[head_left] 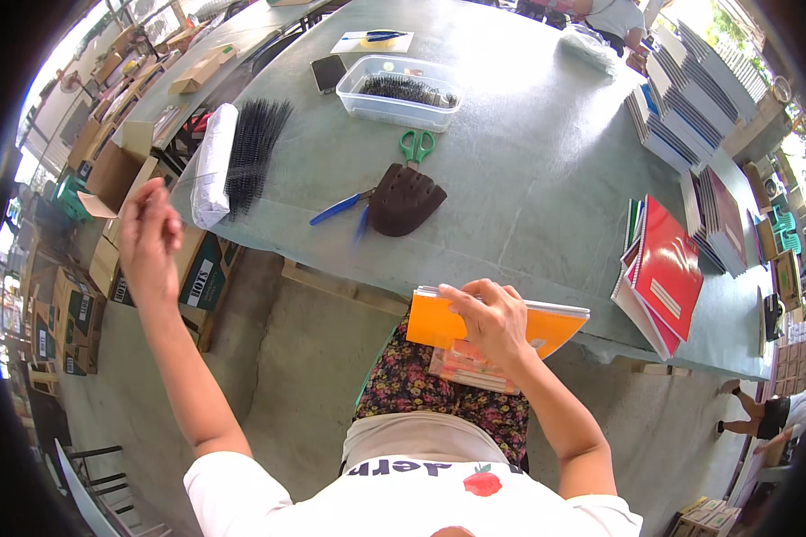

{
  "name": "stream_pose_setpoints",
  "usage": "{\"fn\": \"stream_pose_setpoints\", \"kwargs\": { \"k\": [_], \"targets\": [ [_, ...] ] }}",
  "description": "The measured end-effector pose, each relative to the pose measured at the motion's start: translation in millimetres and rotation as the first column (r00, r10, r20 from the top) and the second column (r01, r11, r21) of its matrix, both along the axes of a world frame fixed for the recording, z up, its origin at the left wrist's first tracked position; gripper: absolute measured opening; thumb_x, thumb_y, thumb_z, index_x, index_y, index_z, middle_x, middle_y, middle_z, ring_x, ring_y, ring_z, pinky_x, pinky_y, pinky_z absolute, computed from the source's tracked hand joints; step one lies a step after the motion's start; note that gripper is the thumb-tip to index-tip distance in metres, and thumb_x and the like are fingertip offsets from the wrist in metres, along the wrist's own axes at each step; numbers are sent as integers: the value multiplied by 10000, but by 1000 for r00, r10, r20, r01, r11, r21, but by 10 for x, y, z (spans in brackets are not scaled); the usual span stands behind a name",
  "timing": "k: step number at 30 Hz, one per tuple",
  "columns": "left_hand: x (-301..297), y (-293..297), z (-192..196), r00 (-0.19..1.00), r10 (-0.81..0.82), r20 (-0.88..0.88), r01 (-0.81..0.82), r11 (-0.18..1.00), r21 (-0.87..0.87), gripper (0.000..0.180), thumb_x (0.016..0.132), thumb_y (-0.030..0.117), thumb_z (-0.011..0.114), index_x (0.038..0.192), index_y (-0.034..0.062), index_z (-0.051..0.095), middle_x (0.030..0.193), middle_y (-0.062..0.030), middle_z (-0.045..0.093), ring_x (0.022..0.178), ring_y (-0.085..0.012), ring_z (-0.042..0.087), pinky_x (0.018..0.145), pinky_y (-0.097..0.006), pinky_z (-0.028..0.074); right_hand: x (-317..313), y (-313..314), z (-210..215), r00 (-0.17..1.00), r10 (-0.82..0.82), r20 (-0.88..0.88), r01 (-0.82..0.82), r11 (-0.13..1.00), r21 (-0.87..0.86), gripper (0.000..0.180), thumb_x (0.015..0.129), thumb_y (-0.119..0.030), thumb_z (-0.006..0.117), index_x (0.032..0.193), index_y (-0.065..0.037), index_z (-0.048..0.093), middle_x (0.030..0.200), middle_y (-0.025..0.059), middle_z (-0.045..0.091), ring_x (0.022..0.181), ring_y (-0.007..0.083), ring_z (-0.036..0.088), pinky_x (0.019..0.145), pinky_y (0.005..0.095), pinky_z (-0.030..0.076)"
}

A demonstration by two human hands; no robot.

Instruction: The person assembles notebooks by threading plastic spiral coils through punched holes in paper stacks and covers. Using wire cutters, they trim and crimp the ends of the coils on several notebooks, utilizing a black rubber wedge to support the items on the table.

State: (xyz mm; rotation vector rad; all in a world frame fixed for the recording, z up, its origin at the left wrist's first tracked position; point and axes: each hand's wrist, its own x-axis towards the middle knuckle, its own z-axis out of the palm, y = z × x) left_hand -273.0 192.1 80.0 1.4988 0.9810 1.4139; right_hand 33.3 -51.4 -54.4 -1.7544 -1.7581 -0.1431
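Observation:
My right hand grips the upper edge of an orange-covered notebook, tilted at the table's near edge in front of my lap. Raised at the left is my left hand, fingers curled and smeared by motion; whether it holds anything is unclear. Next to it lie a white plastic-wrapped bundle and a pile of black spiral binding coils. Mid-table are a dark brown, mitt-shaped piece, green-handled scissors touching its top, and blue-handled pliers beside it.
A clear plastic box holds small black pieces. Red notebooks lie at the right of the table, near tall notebook stacks. Cardboard boxes stand below the left side. Other people are at the far edge and lower right.

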Motion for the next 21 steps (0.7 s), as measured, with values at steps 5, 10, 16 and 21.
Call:
{"fn": "stream_pose_setpoints", "kwargs": {
  "k": [5,10,16,21],
  "targets": [
    [204,-380,-109,991,-79,105,58,980,189,264,944,285,518,948,25,561,753,-34,539,537,-77,489,537,-196,411,-11,-122,-44,988,-8,154,-13,991,136,418,687,-149,648,1096,-234,657,939,-11,596,808,156,590,723,322,451],
    [776,-923,-716,804,-540,-250,425,815,-394,229,917,258,570,932,33,609,635,14,517,520,-46,479,427,-191,358,-57,-146,-43,940,-107,324,18,963,268,456,658,-126,638,1108,-200,654,1001,13,588,915,185,573,774,321,450],
    [1128,-1054,-1265,693,-632,-346,551,774,-311,198,882,181,612,961,2,636,774,-42,615,652,-80,546,579,-226,431,-108,-147,-4,986,31,161,-36,999,28,474,686,-89,624,1160,-103,610,913,50,560,827,202,557,736,335,444],
    [1327,-1131,-1243,679,-625,-386,583,778,-234,232,867,168,636,1022,-4,641,885,-55,643,761,-102,572,698,-253,470,-128,-82,0,973,-113,201,113,994,11,432,726,-65,613,1158,-51,598,845,48,544,781,201,550,686,331,432]
  ]
}}
